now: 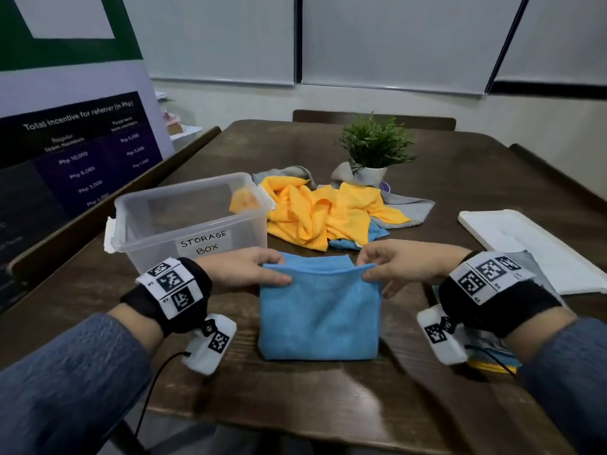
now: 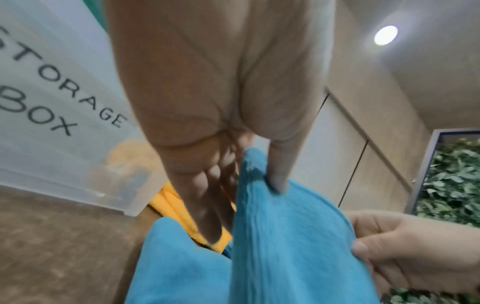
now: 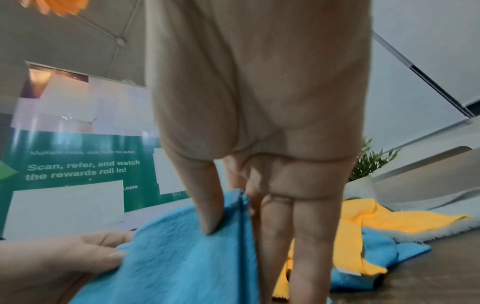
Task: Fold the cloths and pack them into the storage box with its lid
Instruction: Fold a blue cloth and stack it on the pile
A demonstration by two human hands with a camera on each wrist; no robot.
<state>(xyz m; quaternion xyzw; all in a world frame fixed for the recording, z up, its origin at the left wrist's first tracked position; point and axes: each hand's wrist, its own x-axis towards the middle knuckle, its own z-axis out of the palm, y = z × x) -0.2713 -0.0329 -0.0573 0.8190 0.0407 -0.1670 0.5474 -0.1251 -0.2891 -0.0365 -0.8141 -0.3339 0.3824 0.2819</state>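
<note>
One blue cloth (image 1: 320, 310), centre frame: soft, light, limp; left hand (image 1: 241, 266) and right hand (image 1: 399, 262) fingers pinch its top corners

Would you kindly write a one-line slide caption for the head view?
Both hands, left hand and right hand, pinch the blue cloth beside the open storage box.

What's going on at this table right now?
A person is folding a light blue microfibre cloth on the dark wooden table. The left hand and right hand each pinch a far corner. The clear plastic storage box stands open and looks empty. Crumpled yellow cloths wait behind; the flat white lid lies to the right.
</note>
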